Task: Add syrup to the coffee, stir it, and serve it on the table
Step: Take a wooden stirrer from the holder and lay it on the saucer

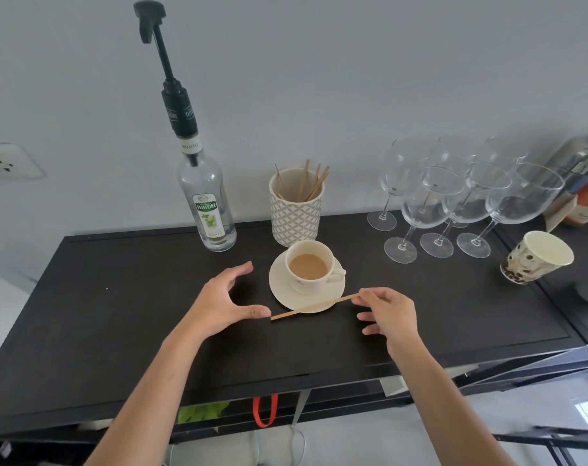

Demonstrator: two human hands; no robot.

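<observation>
In the head view, a dark brown wooden desk [118, 297] fills the middle of the frame under a pale grey wall. Just right of centre sits a cream ceramic cup of milky coffee [308, 266] on a round cream saucer [286, 290], its handle pointing to the right of the frame.

The right hand [388, 316], lower right of centre, pinches one end of a thin wooden stir stick [314, 306] between thumb and forefinger — the stick lies almost level, crossing in front of the saucer's near edge, its dark far end pointing left. The left hand [223, 302], just left of the saucer, is spread wide with fingers curved and holds nothing; its thumb tip is just beside the stick's free end, and I cannot tell if they touch.

Behind the cup stands a patterned white-and-grey ceramic holder [296, 215] with more wooden sticks in it. Left of that, a clear glass Teisseire Mojito syrup bottle [207, 210] stands upright, topped by a tall black pump [166, 62] that reaches the upper left of the frame. At the upper right is a cluster of clear stemmed wine glasses [454, 203], and further right a printed paper cup [536, 258], tilted towards the camera.
</observation>
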